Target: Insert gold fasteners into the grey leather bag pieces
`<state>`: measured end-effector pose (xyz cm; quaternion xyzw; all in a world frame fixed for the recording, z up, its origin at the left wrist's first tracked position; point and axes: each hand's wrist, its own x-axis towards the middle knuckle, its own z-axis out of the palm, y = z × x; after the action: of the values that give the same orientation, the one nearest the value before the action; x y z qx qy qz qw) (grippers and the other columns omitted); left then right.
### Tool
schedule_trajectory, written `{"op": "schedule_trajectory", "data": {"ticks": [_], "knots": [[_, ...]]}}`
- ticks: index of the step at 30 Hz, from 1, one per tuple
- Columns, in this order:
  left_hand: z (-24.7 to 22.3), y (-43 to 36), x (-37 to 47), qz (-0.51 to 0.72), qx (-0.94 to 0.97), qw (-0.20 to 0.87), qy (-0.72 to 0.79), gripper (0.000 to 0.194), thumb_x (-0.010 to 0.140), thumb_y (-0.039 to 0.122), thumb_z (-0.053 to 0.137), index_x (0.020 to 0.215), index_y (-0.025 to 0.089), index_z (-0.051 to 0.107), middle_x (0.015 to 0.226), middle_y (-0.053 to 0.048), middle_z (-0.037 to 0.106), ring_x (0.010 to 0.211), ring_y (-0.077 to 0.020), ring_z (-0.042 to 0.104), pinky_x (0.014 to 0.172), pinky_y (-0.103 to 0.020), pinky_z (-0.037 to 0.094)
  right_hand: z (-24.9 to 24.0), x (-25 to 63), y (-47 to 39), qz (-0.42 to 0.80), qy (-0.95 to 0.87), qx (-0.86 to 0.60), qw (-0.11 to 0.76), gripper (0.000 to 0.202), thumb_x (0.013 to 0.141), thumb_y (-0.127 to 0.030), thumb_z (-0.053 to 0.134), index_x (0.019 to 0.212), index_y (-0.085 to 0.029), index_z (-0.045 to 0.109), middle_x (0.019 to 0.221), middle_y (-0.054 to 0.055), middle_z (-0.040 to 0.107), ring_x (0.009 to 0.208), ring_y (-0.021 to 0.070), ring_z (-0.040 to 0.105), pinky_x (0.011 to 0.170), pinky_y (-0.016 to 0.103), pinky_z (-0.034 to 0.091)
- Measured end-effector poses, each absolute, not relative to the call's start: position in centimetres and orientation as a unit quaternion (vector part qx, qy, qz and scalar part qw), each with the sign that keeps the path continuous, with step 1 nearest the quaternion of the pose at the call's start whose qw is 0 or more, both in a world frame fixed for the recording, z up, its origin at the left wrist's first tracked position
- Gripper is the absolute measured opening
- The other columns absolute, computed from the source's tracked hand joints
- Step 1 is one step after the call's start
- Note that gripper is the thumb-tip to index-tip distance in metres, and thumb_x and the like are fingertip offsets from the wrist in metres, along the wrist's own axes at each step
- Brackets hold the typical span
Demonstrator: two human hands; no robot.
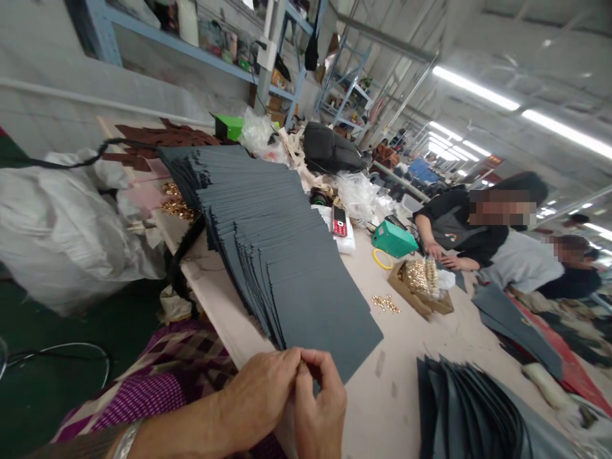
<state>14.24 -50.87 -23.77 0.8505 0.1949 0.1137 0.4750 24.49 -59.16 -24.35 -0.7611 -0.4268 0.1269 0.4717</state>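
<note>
My left hand [258, 392] and my right hand [321, 405] meet at the near edge of a fanned stack of dark grey sheets [306, 255]. Both are closed, fingertips pinched together around something tiny, mostly hidden, that I cannot make out. The fingertips are over the stack's nearest corner. Small gold metal pieces [385, 303] lie loose on the table to the right of the stack. Beyond them a cardboard box [415, 294] holds many more gold pieces in clear plastic.
A second stack of dark sheets [471, 408] lies at the near right of the table [377, 389]. Farther back are a yellow tape ring [382, 259], a green box [394, 239] and a red phone [339, 222]. A co-worker [459, 223] works across the table. White sacks [71, 229] stand left.
</note>
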Motion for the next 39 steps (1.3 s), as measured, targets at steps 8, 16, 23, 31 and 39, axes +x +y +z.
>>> {"op": "schedule_trajectory", "data": {"ticks": [8,16,23,31,39], "knots": [[-23.3,-49.9,13.3,0.128,0.668,0.675,0.287,0.024,0.088,0.025,0.042,0.104,0.017,0.058,0.077,0.001,0.055,0.067,-0.0124,0.05,0.062,-0.023,0.04,-24.8,27.4,-59.1,0.173,-0.355,-0.771,0.5,0.031,0.082,-0.043,0.057,0.095,-0.017,0.067,0.087,0.006,0.069,0.08,0.0207,0.064,0.072,0.03,0.052],[-26.4,-49.8,10.8,0.131,0.602,0.7,0.362,0.049,0.079,0.033,0.058,0.122,0.012,0.051,0.064,0.007,0.042,0.057,-0.0106,0.038,0.054,-0.023,0.027,-26.1,34.5,-58.7,-0.014,-0.498,-0.798,0.34,0.028,0.089,-0.038,0.049,0.09,-0.021,0.071,0.089,0.007,0.07,0.087,0.024,0.06,0.084,0.039,0.045],[-24.4,-50.2,9.3,0.13,0.476,0.826,0.273,0.038,0.075,0.047,0.068,0.093,0.014,0.063,0.059,0.006,0.048,0.047,-0.0064,0.034,0.051,-0.02,0.034,-23.3,31.6,-60.8,0.32,-0.527,-0.729,0.298,0.017,0.085,-0.031,0.058,0.08,-0.025,0.073,0.08,0.0,0.07,0.079,0.0189,0.063,0.073,0.028,0.047],[-24.7,-50.2,10.7,0.192,0.386,0.837,0.336,0.048,0.072,0.056,0.069,0.097,0.015,0.061,0.055,0.004,0.055,0.047,-0.0096,0.046,0.051,-0.021,0.042,-24.9,33.3,-61.5,0.373,-0.317,-0.731,0.475,0.034,0.072,-0.048,0.07,0.088,-0.018,0.071,0.071,0.002,0.063,0.062,0.0165,0.058,0.052,0.026,0.05],[-24.1,-50.1,9.7,0.143,0.377,0.882,0.244,0.044,0.055,0.035,0.085,0.091,0.017,0.067,0.068,-0.001,0.066,0.063,-0.0172,0.06,0.073,-0.033,0.051,-25.3,33.3,-61.1,0.383,-0.275,-0.714,0.518,0.029,0.07,-0.044,0.073,0.078,-0.017,0.069,0.067,0.001,0.062,0.064,0.0149,0.059,0.054,0.023,0.051]]}}
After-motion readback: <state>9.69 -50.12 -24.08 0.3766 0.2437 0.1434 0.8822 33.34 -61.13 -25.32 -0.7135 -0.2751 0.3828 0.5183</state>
